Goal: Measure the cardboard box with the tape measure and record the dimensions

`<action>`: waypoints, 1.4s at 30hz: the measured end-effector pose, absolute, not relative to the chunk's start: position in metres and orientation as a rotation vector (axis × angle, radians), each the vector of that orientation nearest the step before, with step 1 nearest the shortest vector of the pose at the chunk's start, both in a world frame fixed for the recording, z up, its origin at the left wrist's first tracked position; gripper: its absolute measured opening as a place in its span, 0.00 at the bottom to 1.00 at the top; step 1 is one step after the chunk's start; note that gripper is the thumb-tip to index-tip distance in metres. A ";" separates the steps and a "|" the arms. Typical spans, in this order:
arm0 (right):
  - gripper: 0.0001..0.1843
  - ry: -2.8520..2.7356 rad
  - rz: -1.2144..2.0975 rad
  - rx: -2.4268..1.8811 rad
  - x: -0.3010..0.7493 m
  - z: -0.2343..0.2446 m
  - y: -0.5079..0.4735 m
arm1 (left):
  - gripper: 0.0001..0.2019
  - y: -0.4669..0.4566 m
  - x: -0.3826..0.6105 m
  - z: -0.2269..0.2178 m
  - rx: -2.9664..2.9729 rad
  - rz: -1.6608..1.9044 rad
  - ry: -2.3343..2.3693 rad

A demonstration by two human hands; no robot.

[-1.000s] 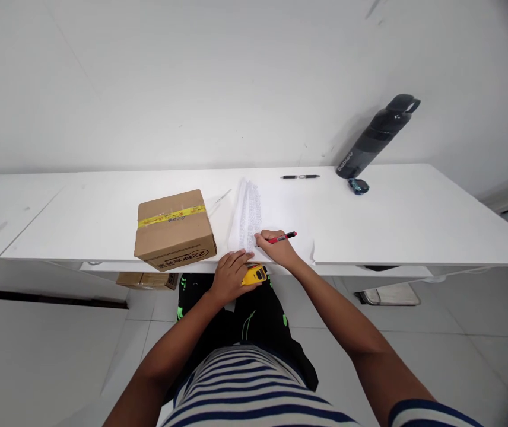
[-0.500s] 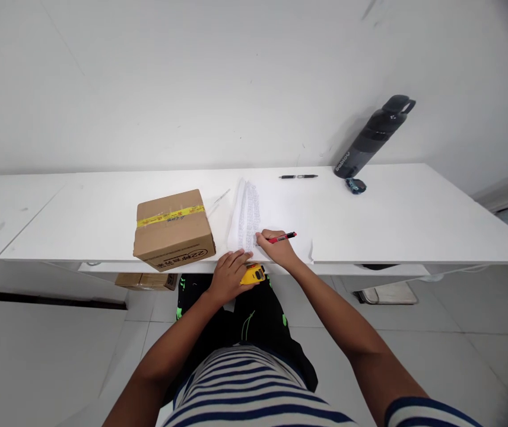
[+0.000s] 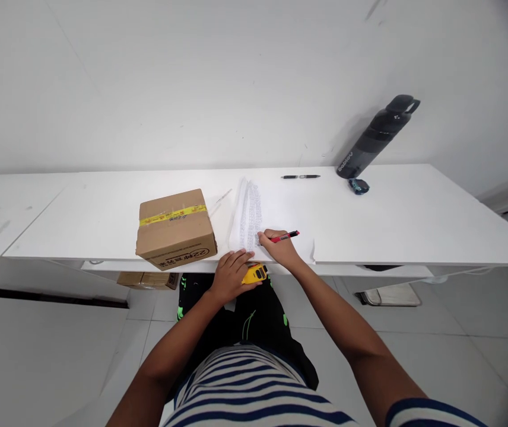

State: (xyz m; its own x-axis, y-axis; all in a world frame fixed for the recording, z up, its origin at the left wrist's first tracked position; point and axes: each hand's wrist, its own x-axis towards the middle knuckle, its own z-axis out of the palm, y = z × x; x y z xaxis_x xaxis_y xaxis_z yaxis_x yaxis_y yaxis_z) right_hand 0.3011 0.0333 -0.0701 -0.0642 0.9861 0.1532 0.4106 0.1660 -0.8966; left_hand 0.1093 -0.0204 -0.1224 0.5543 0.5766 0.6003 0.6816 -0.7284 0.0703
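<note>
My right hand (image 3: 279,248) grips a red pen (image 3: 285,236), its tip end close to the paper. Under that hand lies a sheaf of white paper (image 3: 250,216) covered with dense handwriting. At the desk's front edge, my left hand (image 3: 231,271) is closed around a yellow tape measure (image 3: 254,273), with its fingertips resting on the paper's lower edge. To the left of the paper sits a closed cardboard box (image 3: 176,228) with yellow tape across its top.
A black pen (image 3: 301,177) lies at the back of the white desk (image 3: 391,225). Farther right a dark bottle (image 3: 376,139) stands by the wall, with a small dark teal object (image 3: 359,186) at its base. Another cardboard box (image 3: 147,280) shows below the desk.
The whole view has shifted slightly, so things on the desk appear a little farther right. Both hands keep the same hold, with almost no movement over the paper.
</note>
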 end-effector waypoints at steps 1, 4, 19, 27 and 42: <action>0.23 -1.619 0.881 -1.362 0.301 -0.070 0.033 | 0.21 -0.020 0.109 -0.123 -2.617 -0.918 -1.070; 0.23 -1.616 0.899 -1.357 0.301 -0.070 0.033 | 0.20 -0.020 0.109 -0.124 -2.624 -0.920 -1.073; 0.23 -1.618 0.875 -1.352 0.302 -0.071 0.034 | 0.20 -0.019 0.108 -0.126 -2.632 -0.888 -1.070; 0.24 -1.604 0.823 -1.371 0.302 -0.070 0.031 | 0.20 -0.019 0.108 -0.127 -2.641 -0.890 -1.078; 0.22 -1.516 0.840 -1.406 0.304 -0.069 0.031 | 0.24 -0.026 0.112 -0.114 -2.783 -0.935 -1.359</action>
State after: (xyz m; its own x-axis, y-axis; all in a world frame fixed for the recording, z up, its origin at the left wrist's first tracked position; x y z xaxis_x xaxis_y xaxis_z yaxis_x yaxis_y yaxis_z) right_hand 0.3040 0.0312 -0.0686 0.0264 0.9878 0.1536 0.3938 0.1309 -0.9098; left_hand 0.1123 -0.0256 -0.1139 0.4811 0.7481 0.4570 0.6939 -0.6436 0.3230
